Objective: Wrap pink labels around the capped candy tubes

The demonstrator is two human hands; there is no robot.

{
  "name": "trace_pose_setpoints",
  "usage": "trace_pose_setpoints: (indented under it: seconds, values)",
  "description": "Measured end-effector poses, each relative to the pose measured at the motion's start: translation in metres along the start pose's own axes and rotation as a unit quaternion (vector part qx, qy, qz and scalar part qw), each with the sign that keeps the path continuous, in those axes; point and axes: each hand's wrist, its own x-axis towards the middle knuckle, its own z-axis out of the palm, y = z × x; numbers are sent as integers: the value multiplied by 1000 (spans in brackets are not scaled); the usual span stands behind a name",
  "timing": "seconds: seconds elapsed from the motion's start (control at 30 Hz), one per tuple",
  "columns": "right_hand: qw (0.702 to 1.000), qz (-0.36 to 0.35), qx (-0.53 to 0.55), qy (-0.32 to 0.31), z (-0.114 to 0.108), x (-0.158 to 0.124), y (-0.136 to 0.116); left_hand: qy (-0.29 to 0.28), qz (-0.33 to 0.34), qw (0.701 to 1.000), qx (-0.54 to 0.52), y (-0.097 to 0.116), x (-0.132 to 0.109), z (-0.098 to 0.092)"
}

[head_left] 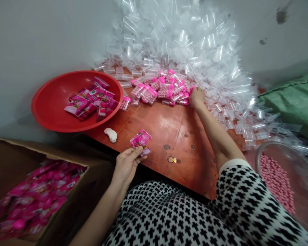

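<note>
Left hand (127, 164) at near bench (169, 126) edge, grip pinching a pink sachet (140, 140), long axis pointing up-right. Right hand (197, 97) far across, fingers curled onto the filled pink-capped tubes (159, 90); whether it grips one, cannot tell. Tubes lie nearest right hand

A worn reddish-brown wooden table (169, 133) carries a red bowl (51, 102) left of the left hand's (125, 164) grip. A white lump (111, 134) lies just beyond-left of that grip. Filled pink-capped tubes (156, 90) lie touching the right hand (197, 97), with a heap of empty clear tubes (195, 51) beyond.
</note>
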Motion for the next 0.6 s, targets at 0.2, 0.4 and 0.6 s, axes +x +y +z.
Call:
trace_pose_setpoints:
  seconds: [0.2, 0.4, 0.6]
  values:
    - [994, -77, 24, -71, 0, -69, -5, -6, -9, 999, -42, 3, 1, 1]
    - [989, -100, 98, -53, -17, -81, 3, -8, -18, 999, -48, -1, -8, 2]
    - [998, 22, 47, -35, -24, -14, 4, 38, -6, 997, -62, 6, -20, 3]
